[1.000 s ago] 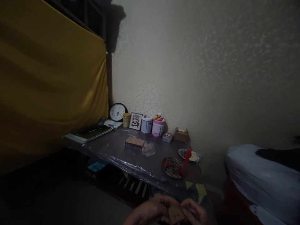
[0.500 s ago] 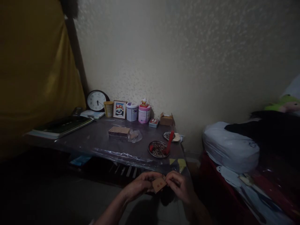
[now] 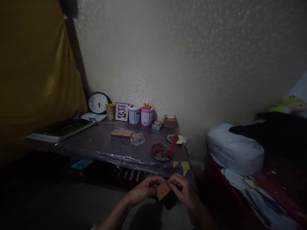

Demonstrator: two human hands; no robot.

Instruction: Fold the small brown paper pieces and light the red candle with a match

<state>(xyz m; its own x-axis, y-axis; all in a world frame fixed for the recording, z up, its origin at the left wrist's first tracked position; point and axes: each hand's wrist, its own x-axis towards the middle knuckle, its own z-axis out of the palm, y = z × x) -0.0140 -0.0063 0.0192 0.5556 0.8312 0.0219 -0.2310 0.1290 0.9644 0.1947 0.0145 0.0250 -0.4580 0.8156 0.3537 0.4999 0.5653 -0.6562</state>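
A small brown cardboard piece (image 3: 163,191) with two darker marks is held in front of the table's near edge. My left hand (image 3: 145,190) grips its left side, the fingers curled behind it. At its upper right edge, the fingers of my right hand (image 3: 181,189) pinch together; whether something small is between them I cannot make out. Beyond the hands, a round metal plate (image 3: 157,157) holds small dark and light bits and a red spoon-like tool (image 3: 173,145). A row of thin brown card pieces (image 3: 121,134) stands beside a clear plastic lid (image 3: 137,139).
Along the wall are a clock (image 3: 98,103), a yellow cup (image 3: 110,111), a framed panda picture (image 3: 122,111), two tins, a flat tin (image 3: 156,125) and an open carton (image 3: 169,121). A second plate (image 3: 172,138) lies at right. Yellow paper pieces (image 3: 185,166) lie near the corner.
The cardboard piece has shifted slightly down and tilted a little in my hands. Both hands keep nearly the same place; the view has moved very slightly.
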